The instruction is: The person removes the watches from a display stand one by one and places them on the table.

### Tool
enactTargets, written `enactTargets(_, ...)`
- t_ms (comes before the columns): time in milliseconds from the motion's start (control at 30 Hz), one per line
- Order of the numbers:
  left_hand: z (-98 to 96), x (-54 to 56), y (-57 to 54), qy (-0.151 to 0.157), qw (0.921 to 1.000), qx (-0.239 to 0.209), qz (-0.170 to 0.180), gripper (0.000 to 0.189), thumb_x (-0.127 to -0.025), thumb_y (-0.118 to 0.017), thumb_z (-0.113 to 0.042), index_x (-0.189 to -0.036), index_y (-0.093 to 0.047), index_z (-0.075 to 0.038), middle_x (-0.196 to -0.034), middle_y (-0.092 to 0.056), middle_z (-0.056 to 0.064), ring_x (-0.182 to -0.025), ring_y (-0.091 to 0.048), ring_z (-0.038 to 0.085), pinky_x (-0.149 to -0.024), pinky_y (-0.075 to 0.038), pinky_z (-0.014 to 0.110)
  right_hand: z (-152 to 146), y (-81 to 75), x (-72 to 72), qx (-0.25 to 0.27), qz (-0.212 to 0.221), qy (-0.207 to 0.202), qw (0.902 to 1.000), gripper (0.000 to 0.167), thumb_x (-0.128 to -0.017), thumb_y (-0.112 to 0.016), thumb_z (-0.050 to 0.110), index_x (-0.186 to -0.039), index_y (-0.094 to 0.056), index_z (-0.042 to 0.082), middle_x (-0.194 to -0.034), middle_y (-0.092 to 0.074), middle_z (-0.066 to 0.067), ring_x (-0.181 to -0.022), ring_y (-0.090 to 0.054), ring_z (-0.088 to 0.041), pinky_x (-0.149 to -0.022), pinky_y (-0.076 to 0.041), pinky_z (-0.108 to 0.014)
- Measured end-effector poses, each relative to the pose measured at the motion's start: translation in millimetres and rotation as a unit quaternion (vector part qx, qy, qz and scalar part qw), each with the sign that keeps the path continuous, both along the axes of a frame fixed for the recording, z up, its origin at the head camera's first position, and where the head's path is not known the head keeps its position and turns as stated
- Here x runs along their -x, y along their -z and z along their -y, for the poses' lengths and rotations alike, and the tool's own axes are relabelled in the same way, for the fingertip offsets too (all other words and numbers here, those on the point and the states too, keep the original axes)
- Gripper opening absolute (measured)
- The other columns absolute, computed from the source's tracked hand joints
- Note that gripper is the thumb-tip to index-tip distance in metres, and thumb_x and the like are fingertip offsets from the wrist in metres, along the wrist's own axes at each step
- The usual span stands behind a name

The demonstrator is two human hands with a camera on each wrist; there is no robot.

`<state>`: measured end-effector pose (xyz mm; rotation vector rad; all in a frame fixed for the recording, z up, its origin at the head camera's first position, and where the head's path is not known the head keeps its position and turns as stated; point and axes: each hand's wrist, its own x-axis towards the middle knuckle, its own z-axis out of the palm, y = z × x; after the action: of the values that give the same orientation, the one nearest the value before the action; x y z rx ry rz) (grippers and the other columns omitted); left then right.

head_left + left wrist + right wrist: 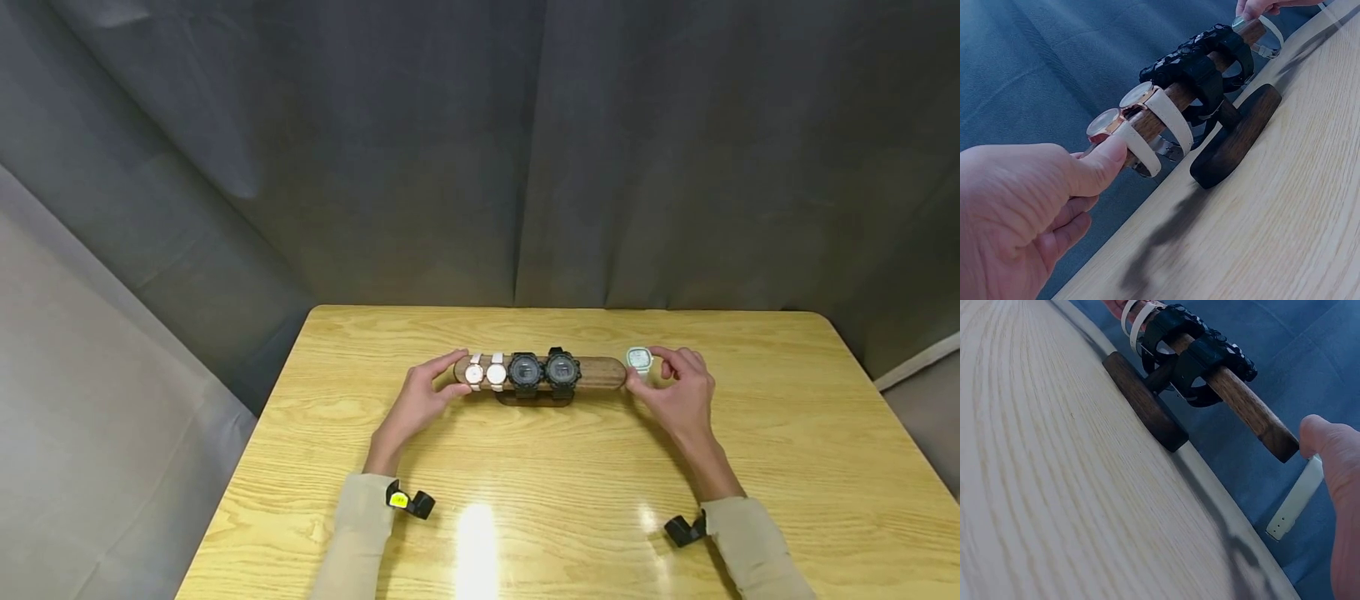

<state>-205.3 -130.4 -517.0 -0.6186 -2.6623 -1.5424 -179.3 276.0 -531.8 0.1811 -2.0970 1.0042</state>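
A wooden watch stand [602, 372] carries two white-strapped watches with rose-gold cases, a left one [1105, 122] and a right one [1137, 95], and beside them two chunky black digital watches, one [525, 371] next to the other [562, 368]. My left hand [420, 400] grips the bar's left end, thumb in front by the outermost white-strapped watch. My right hand [681, 392] pinches a pale mint digital watch [639, 359] just off the bar's bare right end. Its strap [1297, 497] hangs down open in the right wrist view, partly hidden by the thumb.
The stand's dark wooden foot [1235, 137] rests on a light wood-grained table [555, 467]. A grey curtain [420, 167] hangs behind the table's far edge. Small black wrist cameras sit at the left cuff [422, 504] and the right cuff [681, 531].
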Motion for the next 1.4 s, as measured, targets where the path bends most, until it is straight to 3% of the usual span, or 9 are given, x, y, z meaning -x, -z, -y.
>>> enactTargets(467,0.3,-0.7,-1.5,-0.001,1.0000,-0.002,0.008,0.060,-0.090,-0.081,-0.013,-0.146,-0.061,-0.008,-0.150,-0.059,0.009,-0.143,-0.051,0.029,-0.120,-0.039,0.044,-4.1,4.4,0.3,-0.028,0.047,0.013,0.9984,0.032,-0.072,-0.082,0.014,-0.095,-0.073,-0.007,-0.069,-0.049,-0.020,-0.077,-0.040,-0.026,-0.071,-0.026,-0.028)
enactTargets(900,0.1,1.4,-0.4,0.002,1.0000,0.000,-0.002,0.059,-0.090,-0.081,-0.014,-0.145,-0.062,-0.008,-0.149,-0.059,0.010,-0.142,-0.052,0.029,-0.120,-0.040,0.043,-7.0,6.7,-0.3,-0.064,0.078,0.033,0.9944,0.035,-0.072,-0.087,0.012,-0.098,-0.074,-0.007,-0.069,-0.049,-0.016,-0.077,-0.035,-0.025,-0.071,-0.022,-0.033)
enactTargets(1233,0.7,0.9,0.3,-0.001,1.0000,0.000,0.005,0.060,-0.090,-0.081,-0.014,-0.146,-0.061,-0.008,-0.150,-0.059,0.010,-0.142,-0.052,0.031,-0.120,-0.039,0.045,-10.8,10.7,0.5,-0.141,0.097,0.078,0.9822,0.039,-0.071,-0.085,0.016,-0.102,-0.075,-0.007,-0.073,-0.057,-0.016,-0.075,-0.042,-0.034,-0.071,-0.033,-0.046)
enactTargets(1400,0.6,0.5,1.6,0.000,1.0000,-0.004,0.005,0.060,-0.090,-0.081,-0.014,-0.146,-0.061,-0.008,-0.150,-0.058,0.011,-0.142,-0.052,0.031,-0.120,-0.039,0.046,-13.9,16.6,-1.4,-0.206,0.090,0.078,0.9713,0.040,-0.073,-0.082,0.016,-0.104,-0.075,-0.008,-0.078,-0.060,-0.019,-0.073,-0.042,-0.037,-0.068,-0.035,-0.050)
